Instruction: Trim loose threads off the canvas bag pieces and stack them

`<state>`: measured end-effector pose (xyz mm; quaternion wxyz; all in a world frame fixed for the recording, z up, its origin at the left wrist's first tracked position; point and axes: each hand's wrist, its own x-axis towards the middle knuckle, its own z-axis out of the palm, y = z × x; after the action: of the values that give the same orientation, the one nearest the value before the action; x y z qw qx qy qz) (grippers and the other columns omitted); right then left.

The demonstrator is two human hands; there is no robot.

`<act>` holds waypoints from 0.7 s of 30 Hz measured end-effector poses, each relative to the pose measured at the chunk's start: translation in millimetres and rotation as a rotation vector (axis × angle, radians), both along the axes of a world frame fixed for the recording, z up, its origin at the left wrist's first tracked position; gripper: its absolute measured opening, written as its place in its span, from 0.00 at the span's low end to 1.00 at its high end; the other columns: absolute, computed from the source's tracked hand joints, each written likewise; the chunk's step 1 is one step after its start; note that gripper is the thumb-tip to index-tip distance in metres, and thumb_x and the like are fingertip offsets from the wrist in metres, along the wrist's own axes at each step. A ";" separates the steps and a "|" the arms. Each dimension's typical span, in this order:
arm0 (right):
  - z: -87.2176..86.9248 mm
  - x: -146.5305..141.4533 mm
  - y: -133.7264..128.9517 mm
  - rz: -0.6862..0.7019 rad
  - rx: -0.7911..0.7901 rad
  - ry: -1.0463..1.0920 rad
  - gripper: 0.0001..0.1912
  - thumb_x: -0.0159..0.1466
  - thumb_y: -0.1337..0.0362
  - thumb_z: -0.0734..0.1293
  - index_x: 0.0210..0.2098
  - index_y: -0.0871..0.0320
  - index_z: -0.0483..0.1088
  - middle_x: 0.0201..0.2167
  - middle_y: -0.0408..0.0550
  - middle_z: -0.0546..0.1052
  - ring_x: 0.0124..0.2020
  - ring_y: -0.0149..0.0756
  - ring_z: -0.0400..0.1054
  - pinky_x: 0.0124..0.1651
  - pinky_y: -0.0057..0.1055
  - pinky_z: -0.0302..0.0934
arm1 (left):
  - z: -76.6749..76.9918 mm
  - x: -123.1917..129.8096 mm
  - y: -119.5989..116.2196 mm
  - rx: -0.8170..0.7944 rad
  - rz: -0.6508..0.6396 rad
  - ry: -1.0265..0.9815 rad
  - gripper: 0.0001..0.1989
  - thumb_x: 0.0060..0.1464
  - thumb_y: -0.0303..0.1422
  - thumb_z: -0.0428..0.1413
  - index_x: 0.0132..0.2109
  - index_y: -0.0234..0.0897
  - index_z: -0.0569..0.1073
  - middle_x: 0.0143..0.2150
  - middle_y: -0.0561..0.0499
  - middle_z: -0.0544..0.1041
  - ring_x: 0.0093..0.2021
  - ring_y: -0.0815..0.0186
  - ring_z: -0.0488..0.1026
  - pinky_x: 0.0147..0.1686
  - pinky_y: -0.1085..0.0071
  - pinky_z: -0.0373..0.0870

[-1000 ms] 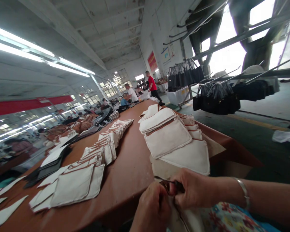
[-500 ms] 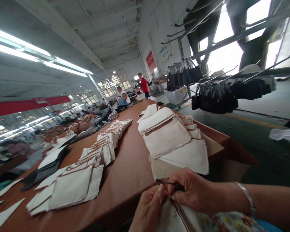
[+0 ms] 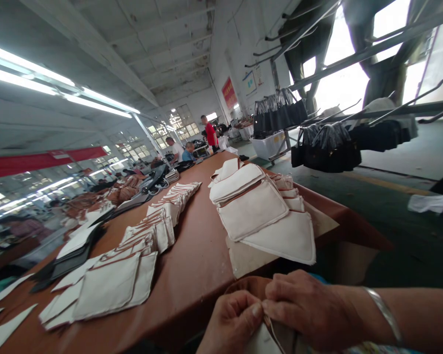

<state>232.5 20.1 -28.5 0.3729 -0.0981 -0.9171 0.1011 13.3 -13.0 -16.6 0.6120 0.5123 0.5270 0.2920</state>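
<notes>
My left hand (image 3: 234, 319) is closed, thumb and forefinger pinching the edge of a white leather pouch piece (image 3: 262, 343) with brown lining (image 3: 251, 284). Against it, my right hand (image 3: 310, 307) presses its fingertips on the same edge; a metal bangle (image 3: 384, 312) circles that wrist. Both hands are low in the view, just off the near edge of the brown table (image 3: 192, 265). The lower part of the piece runs out of view, and my fingers cover the spot they grip.
White pouch pieces lie piled (image 3: 253, 211) beyond my hands. A long overlapping row of similar pieces (image 3: 107, 285) extends along the left, beside dark panels (image 3: 72, 258). On the right, black handbags (image 3: 327, 150) hang from a metal rack (image 3: 354, 59). A person in red (image 3: 211, 135) stands far off.
A dark slim tool that showed in my right hand is no longer visible. The piece's brown lining has come up above my fingers, and my right hand has turned more knuckles-up.
</notes>
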 end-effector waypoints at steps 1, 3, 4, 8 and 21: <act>-0.4 -0.1 -1.2 0.020 -0.182 0.067 0.10 0.68 0.63 0.58 0.43 0.60 0.68 0.34 0.49 0.72 0.32 0.35 0.64 0.34 0.30 0.57 | 3.8 0.7 -1.7 0.001 0.000 -0.021 0.26 0.44 0.54 0.64 0.30 0.32 0.71 0.23 0.55 0.66 0.22 0.74 0.56 0.22 0.74 0.46; 2.6 -1.1 -0.1 0.026 -0.576 0.193 0.11 0.69 0.60 0.58 0.40 0.60 0.67 0.33 0.47 0.71 0.32 0.32 0.63 0.35 0.27 0.58 | 13.2 2.3 -4.3 0.026 -0.015 0.007 0.25 0.46 0.53 0.63 0.31 0.32 0.71 0.23 0.55 0.66 0.21 0.75 0.55 0.22 0.75 0.46; 6.0 -1.8 2.4 0.026 -0.750 0.221 0.11 0.69 0.59 0.59 0.38 0.61 0.67 0.31 0.45 0.69 0.30 0.30 0.61 0.33 0.26 0.57 | 18.3 3.0 -5.0 0.051 -0.029 0.049 0.25 0.47 0.53 0.62 0.31 0.32 0.71 0.23 0.56 0.65 0.21 0.75 0.54 0.21 0.75 0.45; 24.7 -2.6 20.1 0.216 -1.066 0.057 0.16 0.67 0.58 0.63 0.26 0.61 0.62 0.22 0.37 0.58 0.23 0.25 0.49 0.25 0.23 0.47 | 32.2 3.0 -1.7 0.221 -0.132 0.282 0.24 0.53 0.53 0.56 0.32 0.32 0.73 0.24 0.56 0.63 0.22 0.74 0.54 0.21 0.75 0.47; 10.2 -12.4 33.7 0.284 -0.894 -0.065 0.06 0.60 0.67 0.64 0.28 0.61 0.64 0.22 0.37 0.61 0.24 0.25 0.52 0.26 0.21 0.50 | -1.6 6.3 -2.1 0.151 0.069 -0.084 0.25 0.44 0.54 0.64 0.26 0.34 0.70 0.23 0.55 0.66 0.22 0.75 0.56 0.23 0.75 0.49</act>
<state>220.1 53.8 -18.3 0.2477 -0.1256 -0.7993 0.5329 19.6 -15.1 -18.2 0.5827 0.5258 0.4948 0.3729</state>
